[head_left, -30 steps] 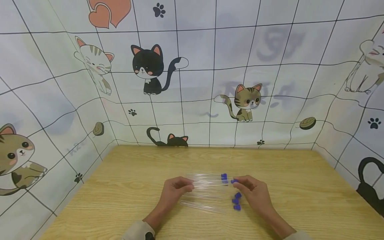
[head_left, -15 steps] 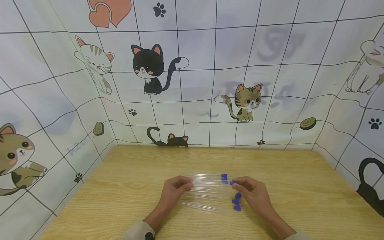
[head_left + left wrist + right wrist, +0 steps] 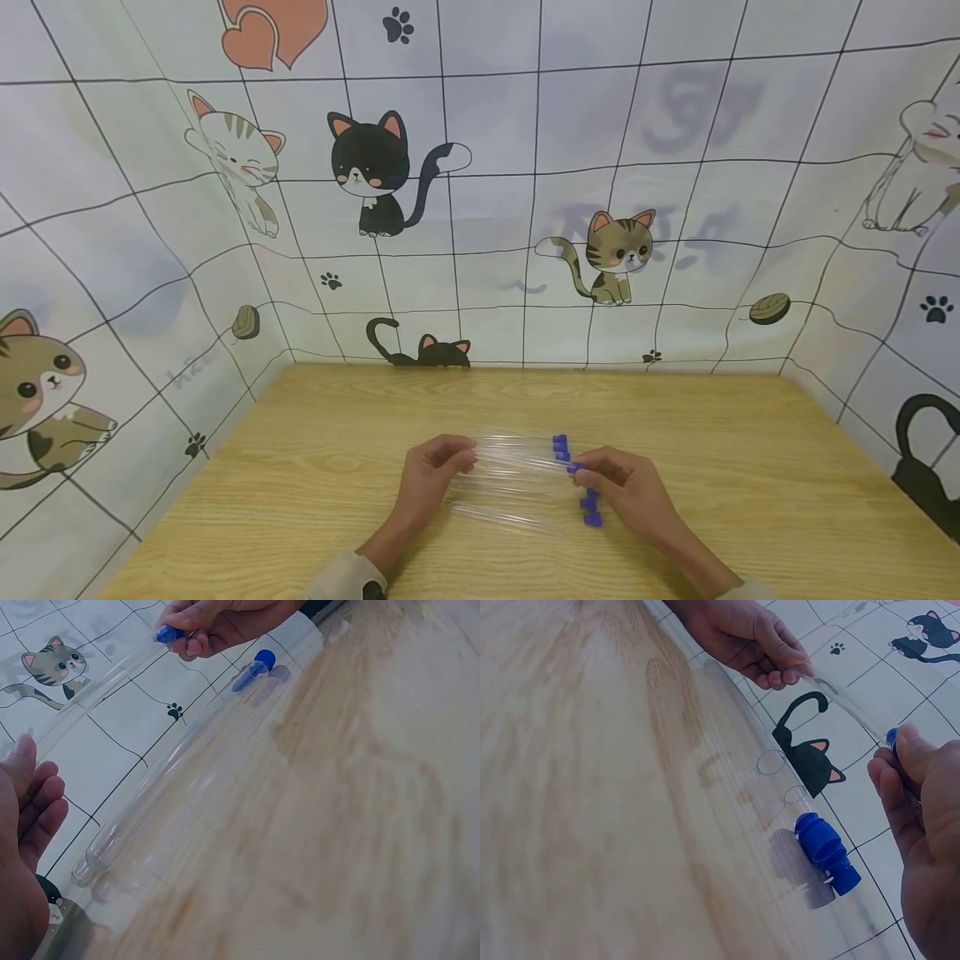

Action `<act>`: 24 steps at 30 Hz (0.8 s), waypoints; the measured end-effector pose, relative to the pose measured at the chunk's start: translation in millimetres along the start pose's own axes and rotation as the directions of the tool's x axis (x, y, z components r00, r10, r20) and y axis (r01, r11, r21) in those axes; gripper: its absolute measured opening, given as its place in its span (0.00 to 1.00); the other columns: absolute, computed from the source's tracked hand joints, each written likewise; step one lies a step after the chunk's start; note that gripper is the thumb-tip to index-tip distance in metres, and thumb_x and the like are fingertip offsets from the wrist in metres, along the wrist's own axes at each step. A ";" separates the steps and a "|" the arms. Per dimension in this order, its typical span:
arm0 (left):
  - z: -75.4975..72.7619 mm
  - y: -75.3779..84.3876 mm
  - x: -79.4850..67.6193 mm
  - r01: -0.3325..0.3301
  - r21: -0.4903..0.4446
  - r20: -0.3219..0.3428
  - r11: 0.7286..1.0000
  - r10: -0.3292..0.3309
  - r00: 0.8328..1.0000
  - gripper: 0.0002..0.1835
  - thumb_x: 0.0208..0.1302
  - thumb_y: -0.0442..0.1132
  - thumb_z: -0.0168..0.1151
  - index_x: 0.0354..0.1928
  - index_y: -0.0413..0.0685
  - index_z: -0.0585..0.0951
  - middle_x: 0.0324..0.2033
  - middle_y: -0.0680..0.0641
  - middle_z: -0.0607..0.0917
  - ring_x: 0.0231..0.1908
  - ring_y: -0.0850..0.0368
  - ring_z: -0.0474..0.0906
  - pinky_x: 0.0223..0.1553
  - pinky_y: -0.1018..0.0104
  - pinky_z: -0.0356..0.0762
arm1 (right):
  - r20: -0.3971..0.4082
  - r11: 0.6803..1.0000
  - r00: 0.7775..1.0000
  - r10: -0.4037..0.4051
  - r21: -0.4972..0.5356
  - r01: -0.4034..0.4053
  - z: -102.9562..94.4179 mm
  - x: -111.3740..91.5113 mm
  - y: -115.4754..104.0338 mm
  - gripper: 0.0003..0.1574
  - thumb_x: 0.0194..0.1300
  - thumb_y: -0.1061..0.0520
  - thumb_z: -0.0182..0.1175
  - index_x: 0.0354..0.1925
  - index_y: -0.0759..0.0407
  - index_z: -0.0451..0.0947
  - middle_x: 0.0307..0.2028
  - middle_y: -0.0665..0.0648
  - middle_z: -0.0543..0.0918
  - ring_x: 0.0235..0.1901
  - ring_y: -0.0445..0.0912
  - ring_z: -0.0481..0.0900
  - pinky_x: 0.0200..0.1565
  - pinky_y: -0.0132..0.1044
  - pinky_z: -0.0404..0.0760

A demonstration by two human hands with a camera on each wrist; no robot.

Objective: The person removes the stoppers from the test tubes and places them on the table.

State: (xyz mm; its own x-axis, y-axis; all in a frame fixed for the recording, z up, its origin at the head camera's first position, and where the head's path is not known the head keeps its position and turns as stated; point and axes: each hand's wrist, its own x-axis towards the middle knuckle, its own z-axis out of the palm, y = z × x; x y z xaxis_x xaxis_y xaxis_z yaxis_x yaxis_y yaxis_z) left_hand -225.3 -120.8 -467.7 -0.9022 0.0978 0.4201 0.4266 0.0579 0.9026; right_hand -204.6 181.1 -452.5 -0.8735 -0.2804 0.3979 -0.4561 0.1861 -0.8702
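Note:
My left hand (image 3: 431, 482) pinches the left end of a clear test tube (image 3: 525, 460) between thumb and fingers. At the tube's other end, my right hand (image 3: 628, 492) pinches a blue cap (image 3: 575, 469). In the left wrist view that cap (image 3: 169, 633) sits at the tube's end, in line with it; the right wrist view shows its blue edge (image 3: 892, 737) beside the thumb. The held tube slants slightly down to the right over other clear tubes (image 3: 513, 488) lying on the table. Loose blue caps (image 3: 592, 519) lie beneath the right hand, one partly hidden by it.
Tubes with blue caps (image 3: 560, 439) lie at the far side of the group. Another clear tube (image 3: 506, 517) lies nearest the person. The wooden table (image 3: 337, 433) meets a cat-patterned cloth (image 3: 495, 275) at its back and sides.
The right hand has moved a little left and toward the person with the cap. The left hand has shifted slightly left and away, so the tube now slants.

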 end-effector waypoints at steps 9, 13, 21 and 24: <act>0.7 13.0 -0.7 -0.012 0.018 0.042 1.000 0.011 0.999 0.09 0.61 0.30 0.63 0.42 0.30 0.81 0.31 0.38 0.85 0.31 0.51 0.83 0.36 0.61 0.81 | 0.013 1.000 1.000 -0.016 -0.002 0.016 -2.2 -0.5 0.4 0.09 0.66 0.60 0.61 0.44 0.62 0.81 0.35 0.58 0.86 0.36 0.47 0.84 0.41 0.36 0.81; 1.0 28.3 -2.6 0.003 0.020 0.062 1.000 -0.005 0.998 0.09 0.61 0.30 0.63 0.41 0.29 0.81 0.31 0.38 0.85 0.31 0.51 0.83 0.36 0.61 0.81 | -0.036 0.999 0.999 0.006 -0.050 -0.008 -2.6 -0.9 0.8 0.09 0.65 0.58 0.61 0.43 0.58 0.81 0.35 0.54 0.86 0.36 0.46 0.84 0.41 0.34 0.81; 1.0 34.3 -4.9 0.050 -0.028 0.117 0.998 -0.046 0.992 0.10 0.60 0.30 0.65 0.41 0.27 0.81 0.32 0.36 0.85 0.31 0.55 0.83 0.37 0.62 0.81 | -0.163 0.989 0.986 0.038 -0.132 -0.060 -2.6 -0.5 1.7 0.08 0.63 0.53 0.64 0.41 0.52 0.83 0.35 0.47 0.86 0.35 0.43 0.84 0.40 0.33 0.81; 1.7 34.5 -5.0 0.047 -0.044 0.133 0.998 -0.041 0.990 0.10 0.59 0.29 0.65 0.39 0.26 0.81 0.33 0.34 0.85 0.30 0.55 0.83 0.37 0.63 0.80 | -0.180 0.985 0.984 0.002 -0.167 -0.033 -2.8 -0.3 2.7 0.10 0.63 0.54 0.64 0.43 0.56 0.82 0.36 0.48 0.86 0.35 0.42 0.85 0.40 0.31 0.80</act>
State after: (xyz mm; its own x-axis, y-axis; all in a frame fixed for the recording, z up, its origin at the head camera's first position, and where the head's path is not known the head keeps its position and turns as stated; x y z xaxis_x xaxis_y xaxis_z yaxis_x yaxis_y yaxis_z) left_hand -205.9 -117.6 -438.8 -0.9022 0.2269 0.3667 0.3805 0.0190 0.9246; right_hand -206.0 184.4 -454.1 -0.8907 -0.1056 0.4420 -0.4494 0.3496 -0.8221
